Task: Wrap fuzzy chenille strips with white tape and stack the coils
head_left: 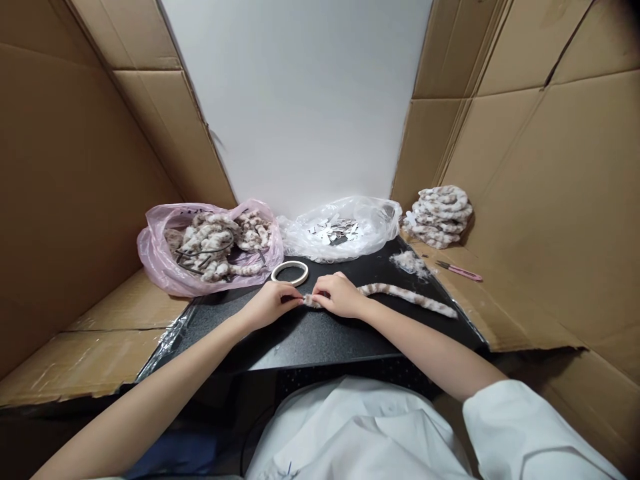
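Observation:
A long fuzzy strip (407,296), banded white and brown like a plush tail, lies across the dark tabletop. Its left end is pinched between my two hands. My left hand (270,303) grips the very tip with thumb and forefinger. Close beside it, my right hand (340,295) is closed round the strip a little further along. The rest of the strip runs out to the right from under my right hand. Just behind my left hand lies a roll of white tape (290,283). What is inside the strip's end is hidden by my fingers.
A pink plastic bag (150,257) at the left holds more fuzzy strips and dark cords. Behind my hands, a clear bag (295,243) holds small flat pieces. At the right are stacked fuzzy strips (440,217), loose fluff (413,264) and pink thread snips (465,272). Cardboard walls (550,200) flank the table.

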